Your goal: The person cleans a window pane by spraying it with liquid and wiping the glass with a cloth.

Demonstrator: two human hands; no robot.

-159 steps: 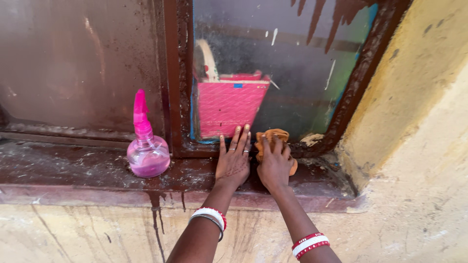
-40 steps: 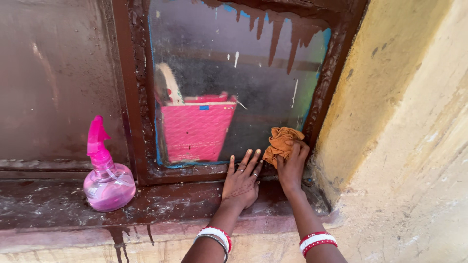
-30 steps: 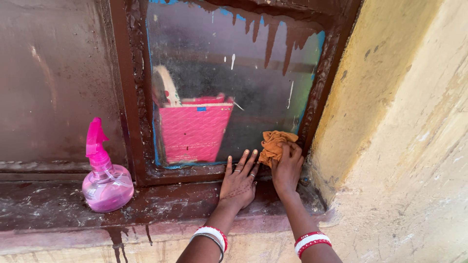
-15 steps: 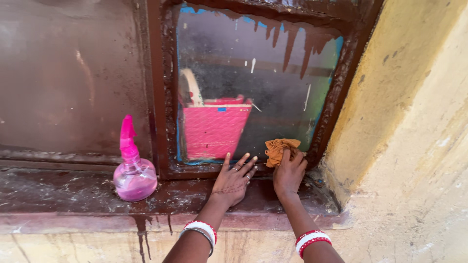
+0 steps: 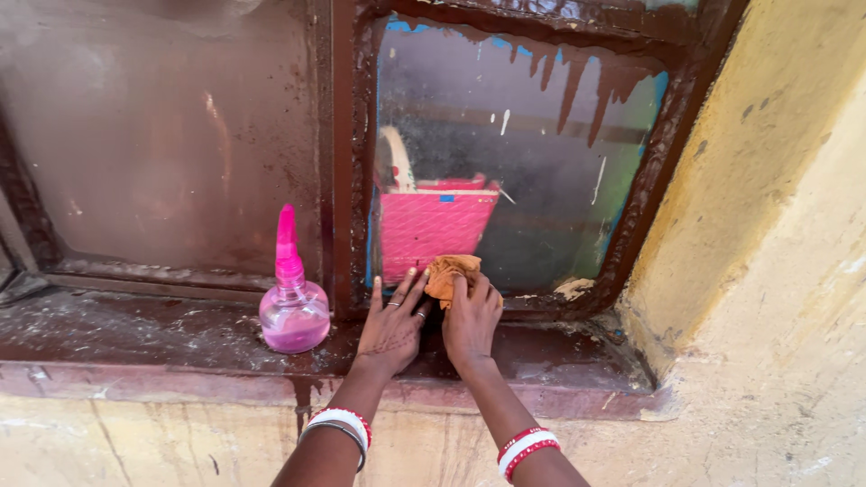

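This looks like the outside of a modest house: a rough yellow plastered wall (image 5: 767,271) holds a window (image 5: 505,153) with a paint-smeared brown frame (image 5: 347,162) and a grimy sill (image 5: 135,334), a pink basket (image 5: 433,225) showing behind the glass.

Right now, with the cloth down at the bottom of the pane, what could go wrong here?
The pink spray bottle stands on the sill close beside the left hand; a sideways sweep might knock it off. The right hand presses the orange cloth low on the window pane, next to flaking paint on the brown frame, so loosened flakes could smear onto the glass.
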